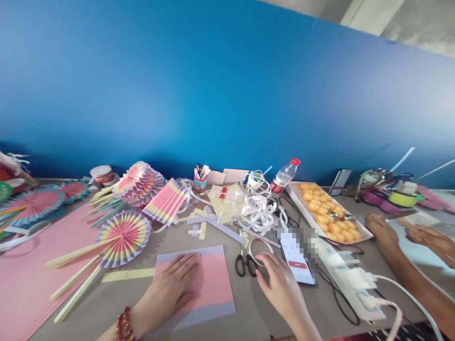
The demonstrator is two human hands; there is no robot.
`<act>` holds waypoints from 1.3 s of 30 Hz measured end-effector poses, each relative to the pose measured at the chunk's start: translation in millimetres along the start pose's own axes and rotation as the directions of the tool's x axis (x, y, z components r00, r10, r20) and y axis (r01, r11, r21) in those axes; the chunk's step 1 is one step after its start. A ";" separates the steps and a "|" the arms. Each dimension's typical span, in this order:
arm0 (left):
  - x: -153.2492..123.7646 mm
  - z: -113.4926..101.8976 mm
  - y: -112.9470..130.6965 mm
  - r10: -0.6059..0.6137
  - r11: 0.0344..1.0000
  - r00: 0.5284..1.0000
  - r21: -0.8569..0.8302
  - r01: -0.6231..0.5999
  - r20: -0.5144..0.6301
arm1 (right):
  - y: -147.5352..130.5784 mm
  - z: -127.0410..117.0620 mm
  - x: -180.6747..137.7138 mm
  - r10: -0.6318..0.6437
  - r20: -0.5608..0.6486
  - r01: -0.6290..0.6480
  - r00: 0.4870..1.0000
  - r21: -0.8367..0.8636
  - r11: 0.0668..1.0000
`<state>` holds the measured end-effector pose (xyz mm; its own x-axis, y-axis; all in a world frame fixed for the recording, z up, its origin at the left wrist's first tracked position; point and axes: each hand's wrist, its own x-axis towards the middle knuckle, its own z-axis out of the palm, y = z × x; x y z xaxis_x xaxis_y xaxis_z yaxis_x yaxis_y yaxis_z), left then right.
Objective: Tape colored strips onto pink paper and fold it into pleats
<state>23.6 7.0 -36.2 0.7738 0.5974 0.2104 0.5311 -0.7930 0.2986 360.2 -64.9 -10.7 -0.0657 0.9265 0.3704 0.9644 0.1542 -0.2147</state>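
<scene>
My left hand (170,286) lies flat, fingers stretched out, on a pink and lilac sheet of paper (213,284) on the table. A red bead bracelet (124,326) is on that wrist. My right hand (277,279) rests palm down with fingers apart, its tips beside a roll of white tape (261,246) and black-handled scissors (244,262). A phone (296,258) lies just right of that hand.
Folded paper fans (122,237) and sticks lie at left on a pink sheet (21,279). White paper strips (258,208), a pen cup (200,180), a water bottle (284,176), a tray of orange balls (329,213) and a power strip (350,279) are about. Another person's hands (408,237) rest at right.
</scene>
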 end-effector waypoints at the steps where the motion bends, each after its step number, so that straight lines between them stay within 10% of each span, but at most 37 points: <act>1: 1.2 0.3 0.2 -0.001 1.000 1.000 -0.006 0.001 0.010 | 2.3 1.3 -4.6 0.005 0.022 -0.005 1.000 -0.008 1.000; 14: 3.4 -25.1 6.2 0.012 0.999 0.999 -0.032 -0.011 0.031 | 3.3 -12.4 3.6 0.007 -0.098 -0.010 0.995 -0.035 0.999; 20: 13.3 -58.1 17.2 -0.212 0.895 0.976 -0.411 0.173 -0.049 | -28.6 -46.8 11.6 -0.006 -0.108 0.037 0.994 0.286 0.958; 26: 53.1 -88.4 38.3 -0.235 0.799 0.966 -0.587 0.131 -0.105 | -67.2 -36.3 30.8 -0.224 -0.195 0.270 0.955 0.259 0.927; 39: 69.9 -85.0 34.6 -0.274 0.727 0.958 -0.671 0.150 -0.082 | -97.9 -24.0 55.3 -0.337 -0.151 0.368 0.929 0.300 0.880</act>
<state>66.7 31.5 67.9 0.5676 0.7995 0.1966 0.2704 -0.4066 0.8727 268.3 -36.9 52.5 -0.3475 0.7571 0.5532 0.7475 0.5799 -0.3240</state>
